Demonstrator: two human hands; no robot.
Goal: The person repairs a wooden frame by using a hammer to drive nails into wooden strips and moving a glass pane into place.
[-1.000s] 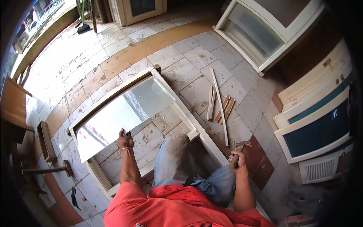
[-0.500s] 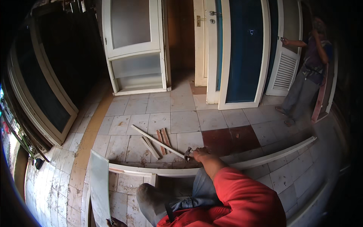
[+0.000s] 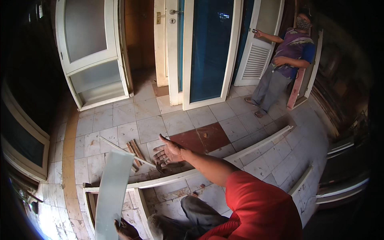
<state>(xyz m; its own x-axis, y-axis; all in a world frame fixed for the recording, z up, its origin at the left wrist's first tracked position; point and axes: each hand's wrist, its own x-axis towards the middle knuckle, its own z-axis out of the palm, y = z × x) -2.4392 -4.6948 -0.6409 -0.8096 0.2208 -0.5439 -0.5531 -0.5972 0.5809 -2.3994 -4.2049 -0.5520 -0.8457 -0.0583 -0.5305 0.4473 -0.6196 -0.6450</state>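
Observation:
My left hand (image 3: 126,229) grips the lower edge of a long frosted glass pane (image 3: 112,180), which stands tilted above the left end of a white wooden frame (image 3: 258,147) on the floor. My right arm, in a red sleeve, stretches forward. Past the frame's far rail, my right hand (image 3: 169,153) is open, fingers spread, with nothing in it. Under its fingers lies a hammer (image 3: 160,168), partly hidden by the hand. Beside the hammer are a thin white wood strip (image 3: 111,145) and short reddish wood strips (image 3: 137,151).
Doors with glass panels (image 3: 212,52) and a white cabinet-like panel (image 3: 94,68) stand along the back. A co-worker (image 3: 290,60) stands at the right, one hand on the handle of a louvred door (image 3: 256,60). A dark glazed panel (image 3: 24,140) leans at the left; red tiles (image 3: 200,138) lie ahead.
My right hand has let go of the hammer and opened. The glass pane has come up and right over the frame in my left hand. My view has swung to the right.

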